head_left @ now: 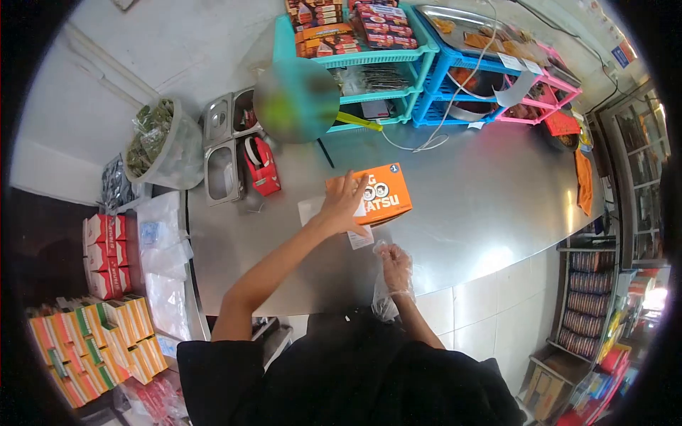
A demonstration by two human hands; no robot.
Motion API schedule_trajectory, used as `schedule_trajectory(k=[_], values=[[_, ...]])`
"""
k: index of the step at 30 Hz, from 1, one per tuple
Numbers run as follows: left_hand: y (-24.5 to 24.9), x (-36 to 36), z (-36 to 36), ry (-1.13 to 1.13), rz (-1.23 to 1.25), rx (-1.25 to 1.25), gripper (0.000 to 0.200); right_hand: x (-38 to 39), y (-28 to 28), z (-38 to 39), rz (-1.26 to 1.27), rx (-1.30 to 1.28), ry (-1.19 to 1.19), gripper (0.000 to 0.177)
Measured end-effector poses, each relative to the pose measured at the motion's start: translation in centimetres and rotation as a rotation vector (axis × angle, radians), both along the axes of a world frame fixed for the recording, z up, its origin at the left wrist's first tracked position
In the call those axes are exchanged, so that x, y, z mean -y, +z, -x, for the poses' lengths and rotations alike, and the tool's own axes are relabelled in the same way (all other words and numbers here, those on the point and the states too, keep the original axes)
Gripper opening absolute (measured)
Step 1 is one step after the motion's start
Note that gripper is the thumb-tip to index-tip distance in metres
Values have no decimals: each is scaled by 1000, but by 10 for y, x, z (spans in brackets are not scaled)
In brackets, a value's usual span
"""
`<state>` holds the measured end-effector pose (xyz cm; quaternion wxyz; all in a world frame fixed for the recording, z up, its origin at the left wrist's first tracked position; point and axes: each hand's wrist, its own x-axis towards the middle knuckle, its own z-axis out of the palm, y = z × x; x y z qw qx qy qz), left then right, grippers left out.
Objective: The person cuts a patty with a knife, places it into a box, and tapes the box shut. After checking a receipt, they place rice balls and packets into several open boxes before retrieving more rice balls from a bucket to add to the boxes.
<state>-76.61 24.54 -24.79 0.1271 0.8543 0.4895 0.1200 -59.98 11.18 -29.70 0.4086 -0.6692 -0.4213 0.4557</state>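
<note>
An orange cardboard box (389,202) with white lettering sits on the steel counter. My left hand (342,206) is laid over its left end, fingers across the top and thumb low along the near side. White paper slips (360,238) stick out by that hand at the box's near left corner. My right hand (396,268) is closed just in front of the counter edge, below the box and apart from it. Thin clear plastic, looking like a loose disposable glove, covers this hand and hangs at the wrist. Whatever its fingers may hold is hidden.
Steel counter (469,192) carries metal containers (222,170), a red and white item (262,167), and a tub of wrapped greens (167,153). A round pan-like object with a green handle (360,121) appears blurred. Teal (376,57) and blue racks (444,78) stand behind.
</note>
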Motion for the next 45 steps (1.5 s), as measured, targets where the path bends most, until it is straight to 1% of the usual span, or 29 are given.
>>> schedule_trajectory(k=[2, 4, 5, 7, 8, 10, 11, 12, 14, 16, 18, 19, 20, 22, 23, 24, 26, 27, 29, 30, 31, 32, 33, 35, 37, 39, 41, 43, 45], values=[[17, -14, 0, -23, 238, -71, 111, -9, 0, -7, -23, 23, -10, 22], [25, -23, 4, -23, 279, -35, 106, -22, 2, -13, 34, -38, -4, 15], [23, -30, 9, -43, 385, 80, 102, -31, 6, -15, 32, -44, -5, 15], [36, -33, 13, -65, 706, 351, 95, -46, 18, -17, -192, -154, -14, 16], [36, -32, 15, -62, 707, 347, 95, -52, 29, -18, -191, -159, -13, 16], [41, -29, 19, 107, 1171, 672, 93, -66, 47, -19, -339, -304, -57, 21], [45, -28, 20, 78, 1345, 789, 92, -73, 47, -20, -338, -310, -56, 21], [50, -26, 20, 82, 1347, 785, 92, -78, 46, -23, -293, -293, -60, 25], [72, -19, 16, 17, 1289, 1018, 91, -86, 42, -34, -246, -274, -61, 29], [49, -18, 17, 8, 1166, 993, 94, -92, 33, -53, -223, 176, -126, 35], [40, -10, 12, -43, 338, 347, 100, -92, 27, -70, -157, 242, -162, 37], [31, -5, 9, -20, 333, 217, 104, -92, 22, -77, -126, 227, -193, 37], [24, 0, 5, -17, 333, 217, 104, -93, 19, -83, -98, 213, -225, 37], [14, 11, 1, -17, 73, 37, 103, -100, 14, -88, -82, 245, -203, 36], [19, 11, 1, 3, 43, 12, 100, -106, 10, -91, -68, 277, -185, 36], [23, 15, 1, 8, 46, 12, 100, -113, -6, -94, -64, 277, -179, 36], [32, 19, 2, 195, 162, 269, 91, -135, -34, -96, -186, -29, -47, 40], [26, 23, 8, 198, 163, 267, 91, -145, -38, -97, -184, -31, -44, 40], [0, 40, 26, 496, -203, 528, 74, -161, -11, -95, -184, -68, 180, 58], [-15, 57, 27, 733, -135, 731, 63, -160, 19, -91, -179, -71, 184, 58], [-31, 77, 26, 972, -67, 934, 53, -160, 62, -84, -257, 183, 404, 69], [-52, 101, 23, 1024, 113, 1023, 46, -159, 87, -74, -334, 439, 623, 81], [-66, 123, 15, 1072, 299, 1109, 38, -158, 94, -64, -332, 437, 632, 81], [-47, 143, -21, 1122, 705, 1077, 35, -154, 100, -46, -570, 946, 921, 97], [-76, 144, -46, 975, 515, 1086, 34, -159, 93, -32, -525, 1001, 1049, 100], [-106, 135, -52, 973, 535, 1159, 32, -171, 97, -25, -478, 1065, 1173, 104], [-102, 122, -54, 976, 554, 1241, 30, -184, 109, -20, -225, 657, 1244, 104], [-92, 108, -50, 952, 559, 1413, 29, -190, 110, -26, -237, 602, 1235, 103], [-73, 92, -39, 992, 644, 1413, 27, -188, 112, -23, -250, 537, 1225, 103]])
